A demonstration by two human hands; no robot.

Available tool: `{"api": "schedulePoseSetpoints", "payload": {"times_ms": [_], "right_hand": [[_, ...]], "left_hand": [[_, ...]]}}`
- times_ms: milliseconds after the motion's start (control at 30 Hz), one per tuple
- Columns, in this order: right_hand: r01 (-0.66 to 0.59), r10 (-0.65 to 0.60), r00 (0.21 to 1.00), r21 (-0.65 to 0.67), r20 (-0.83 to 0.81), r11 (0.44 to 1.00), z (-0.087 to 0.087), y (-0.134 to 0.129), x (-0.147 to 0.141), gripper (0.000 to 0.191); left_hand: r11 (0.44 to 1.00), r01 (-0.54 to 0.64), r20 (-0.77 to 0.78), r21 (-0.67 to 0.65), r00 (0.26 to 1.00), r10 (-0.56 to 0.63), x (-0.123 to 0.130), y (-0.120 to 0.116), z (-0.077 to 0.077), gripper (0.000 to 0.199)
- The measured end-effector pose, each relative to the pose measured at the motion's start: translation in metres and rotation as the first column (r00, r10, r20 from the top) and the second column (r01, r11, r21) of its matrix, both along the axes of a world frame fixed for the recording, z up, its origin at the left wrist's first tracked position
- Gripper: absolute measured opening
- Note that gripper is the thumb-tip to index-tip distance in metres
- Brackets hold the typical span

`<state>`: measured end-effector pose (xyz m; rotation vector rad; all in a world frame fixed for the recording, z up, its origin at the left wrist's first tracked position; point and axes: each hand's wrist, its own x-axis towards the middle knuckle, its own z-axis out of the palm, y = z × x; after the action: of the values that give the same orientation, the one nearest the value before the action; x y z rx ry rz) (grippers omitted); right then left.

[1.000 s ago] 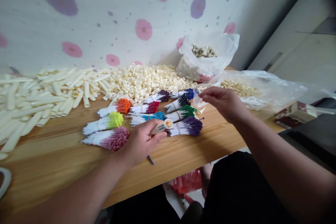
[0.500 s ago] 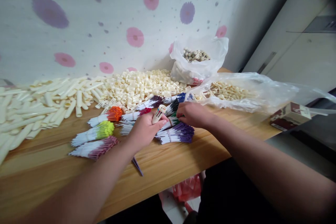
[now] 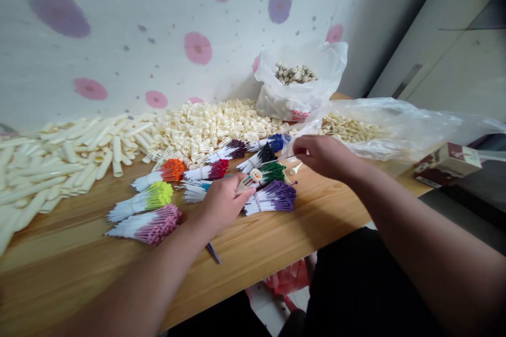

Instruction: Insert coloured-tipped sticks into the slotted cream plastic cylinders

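Note:
My left hand (image 3: 225,200) is closed around a cream slotted pen part (image 3: 250,181), its round end up and small coloured pieces showing in it. To the right and higher, my right hand (image 3: 318,155) pinches a thin dark-tipped stick (image 3: 282,158) that points left, towards the pen part. Under and around the hands lie banded bundles of slim white sticks with coloured ends: purple (image 3: 276,197), green (image 3: 273,172), black (image 3: 265,155), blue (image 3: 272,142) and red (image 3: 217,168). A light blue bundle (image 3: 195,190) is partly covered by my left hand.
Orange (image 3: 172,170), yellow (image 3: 158,195) and pink (image 3: 160,224) bundles lie left. Behind are heaps of cream tubes (image 3: 51,168) and slotted parts (image 3: 209,121). A white bag (image 3: 280,100), clear plastic (image 3: 395,121) and a small box (image 3: 446,164) stand right. Tweezers-like metal tips (image 3: 214,253) lie near the edge.
My right hand has lifted from the bundles and moved right, drawing out a thin stick. My left hand has shifted slightly right and down with the pen part, and the view has moved a little.

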<state>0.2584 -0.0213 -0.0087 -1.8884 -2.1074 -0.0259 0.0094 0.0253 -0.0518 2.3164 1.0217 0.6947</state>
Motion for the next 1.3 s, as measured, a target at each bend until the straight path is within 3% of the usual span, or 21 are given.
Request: {"api": "schedulePoseSetpoints", "payload": {"times_ms": [67, 167, 300, 433, 533, 633, 733, 933, 1000, 1100, 1167, 1233, 1300], "right_hand": [[-0.042, 0.046, 0.996, 0.052, -0.077, 0.998, 0.009, -0.013, 0.002, 0.012], [-0.269, 0.277, 0.948, 0.071, -0.155, 0.960, 0.018, -0.031, -0.016, 0.014], [-0.411, 0.425, 0.891, 0.109, -0.163, 0.905, 0.017, -0.041, -0.051, 0.017], [-0.316, 0.381, 0.830, 0.218, -0.408, 0.923, 0.005, -0.040, -0.061, 0.023], [-0.193, 0.267, 0.734, 0.185, -0.624, 0.964, -0.001, -0.040, -0.058, 0.035], [-0.230, 0.270, 0.696, 0.150, -0.665, 0.962, -0.001, -0.041, -0.058, 0.024], [-0.308, 0.327, 0.676, 0.150, -0.660, 0.939, 0.001, -0.042, -0.062, 0.026], [-0.278, 0.264, 0.550, 0.125, -0.792, 0.953, -0.001, -0.038, -0.071, 0.015], [-0.271, 0.284, 0.568, 0.150, -0.773, 0.951, -0.003, -0.038, -0.075, 0.013], [-0.194, 0.330, 0.711, 0.278, -0.621, 0.941, 0.003, -0.043, -0.080, 0.010], [-0.143, 0.357, 0.780, 0.409, -0.514, 0.901, 0.014, -0.054, -0.083, 0.008], [-0.018, 0.324, 0.811, 0.534, -0.487, 0.845, 0.030, -0.071, -0.084, 0.011], [0.193, 0.216, 0.814, 0.603, -0.538, 0.774, 0.046, -0.091, -0.082, 0.020]], "left_hand": [[0.999, -0.013, 0.141, 0.043, 0.990, 0.007, -0.003, -0.003, 0.003, 0.016], [1.000, 0.013, 0.284, -0.023, 0.959, -0.006, -0.007, -0.010, 0.012, 0.017], [0.953, 0.112, 0.145, -0.281, 0.987, -0.073, -0.007, -0.021, 0.017, 0.020], [0.953, 0.090, 0.113, -0.291, 0.992, -0.059, -0.007, -0.025, 0.015, 0.022], [0.952, 0.107, 0.187, -0.286, 0.981, -0.054, -0.006, -0.026, 0.017, 0.020], [0.949, 0.112, 0.247, -0.295, 0.968, -0.037, -0.005, -0.026, 0.018, 0.018], [0.948, 0.100, 0.309, -0.301, 0.951, -0.002, -0.004, -0.026, 0.017, 0.013], [0.959, 0.088, 0.318, -0.271, 0.948, 0.003, -0.005, -0.026, 0.013, 0.012], [0.967, 0.101, 0.327, -0.235, 0.945, -0.019, -0.006, -0.025, 0.011, 0.013], [0.988, 0.115, 0.412, -0.106, 0.909, -0.061, -0.007, -0.022, 0.011, 0.010], [0.995, 0.091, 0.468, 0.045, 0.878, -0.101, -0.009, -0.020, 0.012, 0.008], [0.984, 0.073, 0.481, 0.160, 0.865, -0.142, -0.011, -0.019, 0.013, 0.007], [0.976, 0.102, 0.471, 0.192, 0.863, -0.183, -0.013, -0.019, 0.013, 0.009]]}}
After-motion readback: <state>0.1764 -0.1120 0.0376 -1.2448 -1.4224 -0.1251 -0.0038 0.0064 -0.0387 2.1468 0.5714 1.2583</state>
